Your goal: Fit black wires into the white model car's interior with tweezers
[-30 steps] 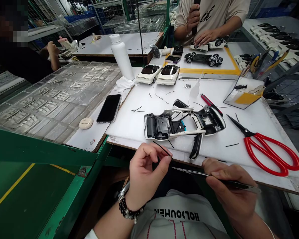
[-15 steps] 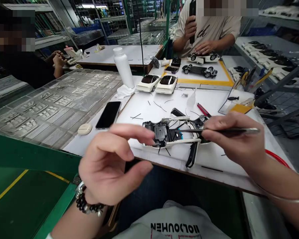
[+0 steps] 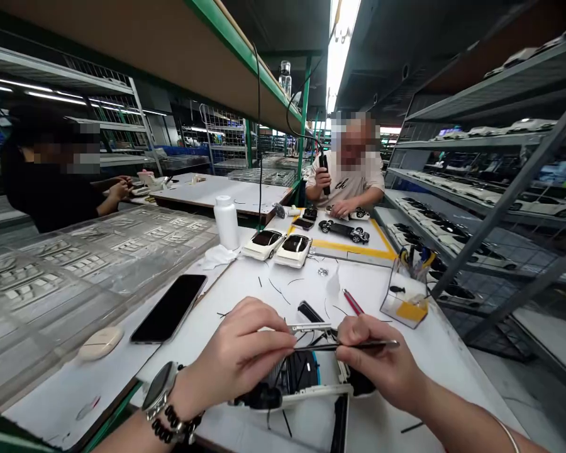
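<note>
An upturned white toy-car body [image 3: 306, 380] with black innards lies on the white work board [image 3: 434, 352] right in front of me. My left hand [image 3: 238, 355] hovers over its left half, thumb and forefinger pinched together; whether a thin black wire sits between them I cannot tell. My right hand [image 3: 382, 368] grips metal tweezers [image 3: 353, 345] whose tips point left toward my left fingertips, above the car body. A black door piece [image 3: 340, 423] sticks out below the body.
A black phone [image 3: 170, 307] and a cream earbud case [image 3: 100, 343] lie at left beside clear plastic trays [image 3: 75, 264]. Two white car bodies [image 3: 279, 246], a white bottle [image 3: 227, 221], a red-handled tool [image 3: 353, 302] and a clear bin [image 3: 404, 301] stand farther back. Two other people work beyond.
My view tilted up, showing shelves and the people. Both hands came together over the car body, tweezers now meeting my left fingertips. The red scissors dropped out of view.
</note>
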Action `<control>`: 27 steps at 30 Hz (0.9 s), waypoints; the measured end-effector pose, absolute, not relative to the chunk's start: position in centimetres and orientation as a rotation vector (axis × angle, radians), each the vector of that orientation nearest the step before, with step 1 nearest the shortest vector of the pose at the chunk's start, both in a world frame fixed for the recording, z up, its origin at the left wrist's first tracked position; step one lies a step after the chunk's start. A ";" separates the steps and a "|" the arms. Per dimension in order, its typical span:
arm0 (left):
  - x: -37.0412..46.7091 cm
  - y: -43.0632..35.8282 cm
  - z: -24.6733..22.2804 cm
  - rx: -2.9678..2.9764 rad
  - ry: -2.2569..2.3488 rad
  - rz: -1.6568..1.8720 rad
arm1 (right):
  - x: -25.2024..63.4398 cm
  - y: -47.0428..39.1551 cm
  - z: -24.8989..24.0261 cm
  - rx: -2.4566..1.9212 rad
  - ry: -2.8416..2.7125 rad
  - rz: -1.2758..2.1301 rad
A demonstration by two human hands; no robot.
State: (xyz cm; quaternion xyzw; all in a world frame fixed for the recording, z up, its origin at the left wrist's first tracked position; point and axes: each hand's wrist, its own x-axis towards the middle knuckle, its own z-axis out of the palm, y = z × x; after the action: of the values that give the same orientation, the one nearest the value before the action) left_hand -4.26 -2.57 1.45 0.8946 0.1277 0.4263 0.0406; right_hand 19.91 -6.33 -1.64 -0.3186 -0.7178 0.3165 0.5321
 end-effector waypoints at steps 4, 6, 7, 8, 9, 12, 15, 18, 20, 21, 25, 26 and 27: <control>-4.0 -2.0 0.7 2.716 0.446 1.195 | 20.3 -5.8 -1.8 -0.764 -1.716 0.756; -4.2 -1.8 0.2 2.698 0.555 1.134 | 20.4 -5.6 -2.1 -0.757 -1.709 0.754; -4.3 -1.6 0.1 2.684 0.609 1.107 | 20.4 -5.6 -2.2 -0.752 -1.702 0.756; -4.4 -1.5 -0.1 2.669 0.655 1.078 | 20.5 -5.6 -2.3 -0.748 -1.693 0.766; -4.5 -1.3 -0.2 2.653 0.686 1.054 | 20.6 -5.6 -2.5 -0.744 -1.688 0.779; -4.9 -0.6 -0.5 2.625 0.714 0.996 | 21.0 -5.8 -2.7 -0.734 -1.718 0.788; -5.1 0.1 -0.7 2.633 0.717 0.966 | 21.5 -6.1 -2.6 -0.727 -1.771 0.769; -4.9 0.5 -0.8 2.677 0.641 0.934 | 21.7 -6.2 -2.6 -0.693 -1.797 0.739; -4.4 0.4 -0.7 2.699 0.522 0.954 | 21.7 -6.3 -2.5 -0.676 -1.813 0.720; -4.1 0.3 -0.6 2.709 0.459 0.979 | 21.7 -6.3 -2.5 -0.674 -1.819 0.719; -3.3 -0.5 -0.5 2.774 0.306 1.082 | 21.6 -6.2 -2.6 -0.660 -1.861 0.738; -3.2 -0.8 -0.6 2.803 0.302 1.086 | 21.7 -6.2 -2.7 -0.648 -1.868 0.747; -3.2 -1.0 -0.6 2.833 0.312 1.083 | 21.7 -6.2 -2.7 -0.636 -1.876 0.757</control>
State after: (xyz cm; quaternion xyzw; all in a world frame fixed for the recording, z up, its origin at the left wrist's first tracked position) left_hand -3.24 -1.04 -0.62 0.9281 0.1024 0.3549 0.0462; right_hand 21.74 -6.20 -2.67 -0.2617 -0.7719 0.3115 0.4886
